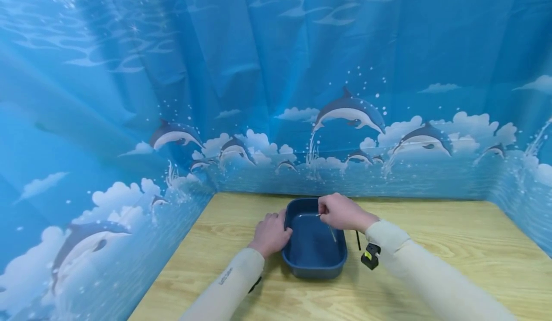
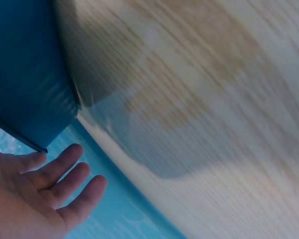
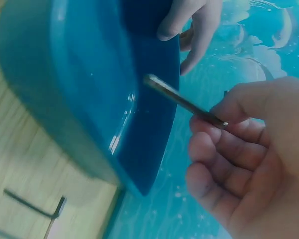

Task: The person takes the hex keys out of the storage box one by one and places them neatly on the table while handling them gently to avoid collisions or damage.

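A dark blue plastic basin (image 1: 315,272) stands on the table. My left hand (image 1: 270,234) holds its left rim, the thumb over the inside and the other fingers outside; in the left wrist view those fingers (image 2: 72,196) spread loosely beside the basin's corner. Above the basin's far right part, my right hand (image 1: 342,212) pinches a metal hex key (image 3: 182,99) between thumb and index finger. Part of this hex key is hidden by the fingers. On the table to the right of the basin lies another hex key, dark and L-shaped (image 3: 52,215).
The wood-grain table (image 1: 448,244) carries the basin. A blue dolphin-print curtain (image 1: 276,96) rises behind and on both sides of it. In the right wrist view, part of another thin dark piece (image 3: 2,233) shows at the lower left edge.
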`<state>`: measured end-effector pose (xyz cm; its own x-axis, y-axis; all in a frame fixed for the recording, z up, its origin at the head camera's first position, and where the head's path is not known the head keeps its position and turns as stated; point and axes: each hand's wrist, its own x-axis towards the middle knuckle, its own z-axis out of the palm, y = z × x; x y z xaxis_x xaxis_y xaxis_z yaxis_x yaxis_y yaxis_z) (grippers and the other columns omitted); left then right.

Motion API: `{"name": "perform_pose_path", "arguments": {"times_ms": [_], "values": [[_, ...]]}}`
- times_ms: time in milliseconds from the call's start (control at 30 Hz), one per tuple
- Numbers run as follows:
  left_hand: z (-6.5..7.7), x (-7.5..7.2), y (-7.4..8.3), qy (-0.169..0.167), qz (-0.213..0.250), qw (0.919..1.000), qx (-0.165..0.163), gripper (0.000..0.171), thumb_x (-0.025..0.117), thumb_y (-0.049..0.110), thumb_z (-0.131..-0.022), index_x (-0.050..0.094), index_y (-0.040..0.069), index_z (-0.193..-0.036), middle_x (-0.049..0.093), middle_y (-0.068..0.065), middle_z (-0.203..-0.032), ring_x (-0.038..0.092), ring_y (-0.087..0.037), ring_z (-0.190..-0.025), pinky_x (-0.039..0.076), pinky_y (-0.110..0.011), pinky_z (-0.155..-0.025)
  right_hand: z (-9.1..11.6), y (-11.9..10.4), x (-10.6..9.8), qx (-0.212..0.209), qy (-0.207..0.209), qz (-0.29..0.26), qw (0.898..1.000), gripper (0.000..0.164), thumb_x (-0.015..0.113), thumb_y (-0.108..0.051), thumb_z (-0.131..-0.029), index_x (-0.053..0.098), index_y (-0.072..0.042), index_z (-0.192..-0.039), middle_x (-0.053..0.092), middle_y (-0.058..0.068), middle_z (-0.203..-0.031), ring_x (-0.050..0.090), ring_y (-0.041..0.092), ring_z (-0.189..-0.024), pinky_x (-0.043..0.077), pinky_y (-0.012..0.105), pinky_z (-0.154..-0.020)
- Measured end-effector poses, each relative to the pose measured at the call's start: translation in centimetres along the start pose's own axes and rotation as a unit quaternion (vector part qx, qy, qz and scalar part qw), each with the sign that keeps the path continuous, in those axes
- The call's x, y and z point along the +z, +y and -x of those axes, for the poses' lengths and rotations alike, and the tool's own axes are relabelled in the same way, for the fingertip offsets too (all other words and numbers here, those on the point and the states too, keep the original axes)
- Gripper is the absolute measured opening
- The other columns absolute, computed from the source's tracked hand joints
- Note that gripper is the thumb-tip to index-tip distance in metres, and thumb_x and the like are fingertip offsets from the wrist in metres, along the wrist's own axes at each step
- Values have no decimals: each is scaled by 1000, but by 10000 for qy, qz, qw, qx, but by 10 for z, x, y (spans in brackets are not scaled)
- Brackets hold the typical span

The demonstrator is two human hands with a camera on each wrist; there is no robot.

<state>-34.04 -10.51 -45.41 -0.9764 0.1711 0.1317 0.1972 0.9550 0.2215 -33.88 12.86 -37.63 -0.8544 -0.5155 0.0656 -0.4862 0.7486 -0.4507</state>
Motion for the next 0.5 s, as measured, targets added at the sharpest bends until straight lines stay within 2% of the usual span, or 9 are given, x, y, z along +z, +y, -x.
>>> {"name": "perform_pose_path", "arguments": {"times_ms": [200,500], "values": [[-1,-1,0,43,11,10000,24,60,61,35,-97,46,9,-149,61,-17,-135,55,-34,-126,48,-55,-100,19,10,-11,98,222,-268,9993,7,62,-9,-95,65,-13,-90,62,-2,-75,54,14,-59,47,32,-61],[-2,0,0,-95,-22,9999,-33,61,58,37,-99,44,11,-151,60,-16,-138,54,-33,-129,47,-55,-103,47,34,-22,139,383,-442,9982,10,58,-4,-93,63,-10,-87,59,0,-71,48,13,-57,42,30,-58]]}}
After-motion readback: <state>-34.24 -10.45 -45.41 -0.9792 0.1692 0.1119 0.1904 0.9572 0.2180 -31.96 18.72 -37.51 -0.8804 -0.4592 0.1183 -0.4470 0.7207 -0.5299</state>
